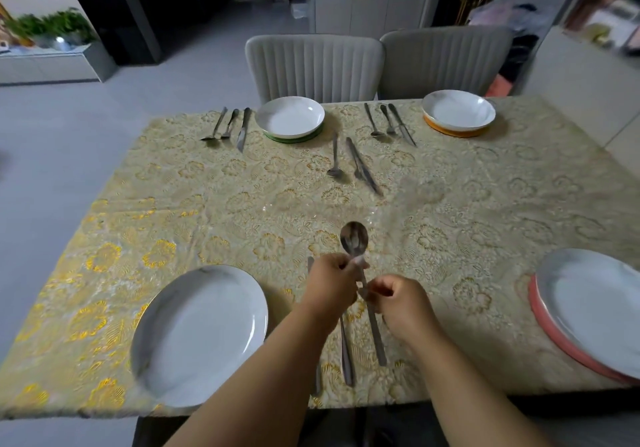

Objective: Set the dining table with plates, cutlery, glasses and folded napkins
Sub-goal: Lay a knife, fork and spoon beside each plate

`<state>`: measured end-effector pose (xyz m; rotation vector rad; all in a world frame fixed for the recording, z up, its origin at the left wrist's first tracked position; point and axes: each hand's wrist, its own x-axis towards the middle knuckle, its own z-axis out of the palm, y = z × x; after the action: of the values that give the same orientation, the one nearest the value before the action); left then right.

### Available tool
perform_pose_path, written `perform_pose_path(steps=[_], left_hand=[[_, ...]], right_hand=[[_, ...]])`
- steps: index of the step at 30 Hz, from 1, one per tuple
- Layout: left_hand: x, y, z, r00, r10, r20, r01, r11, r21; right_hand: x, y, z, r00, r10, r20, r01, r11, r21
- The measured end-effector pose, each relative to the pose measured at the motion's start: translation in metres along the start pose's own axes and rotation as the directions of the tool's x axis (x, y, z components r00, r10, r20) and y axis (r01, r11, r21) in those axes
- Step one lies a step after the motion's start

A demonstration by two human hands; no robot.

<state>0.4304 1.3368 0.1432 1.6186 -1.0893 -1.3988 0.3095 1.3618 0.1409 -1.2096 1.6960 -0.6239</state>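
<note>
Gripping spoon [354,238] neck, left hand [332,282] fisted; right hand [398,303] curled on cutlery handle [375,329].

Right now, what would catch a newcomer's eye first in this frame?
The two hands at the near centre: the left hand grips a spoon with its bowl raised, the right hand closes on cutlery beside it. Around them, four white plates mark the corners of a gold floral tablecloth, and a loose cutlery set lies mid-table.
</note>
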Motion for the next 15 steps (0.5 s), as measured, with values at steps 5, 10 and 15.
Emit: perform_pose_path(steps=[5,10,15], left_hand=[[-0.017,-0.041,0.0,0.981,0.079,-0.177,0.019,0.868,0.496],[-0.032,-0.067,0.003,0.982,0.021,-0.186,0.099,0.784,0.613],[-0.032,-0.078,0.012,0.985,0.022,-0.172,0.097,0.751,0.653]], right_hand=[[0.008,0.035,0.021,0.986,0.143,-0.084,-0.15,0.985,-0.082],[0.008,0.043,0.034,0.985,0.134,-0.111,-0.158,0.958,-0.239],[0.007,0.049,0.038,0.982,0.014,-0.188,-0.073,0.947,-0.313]])
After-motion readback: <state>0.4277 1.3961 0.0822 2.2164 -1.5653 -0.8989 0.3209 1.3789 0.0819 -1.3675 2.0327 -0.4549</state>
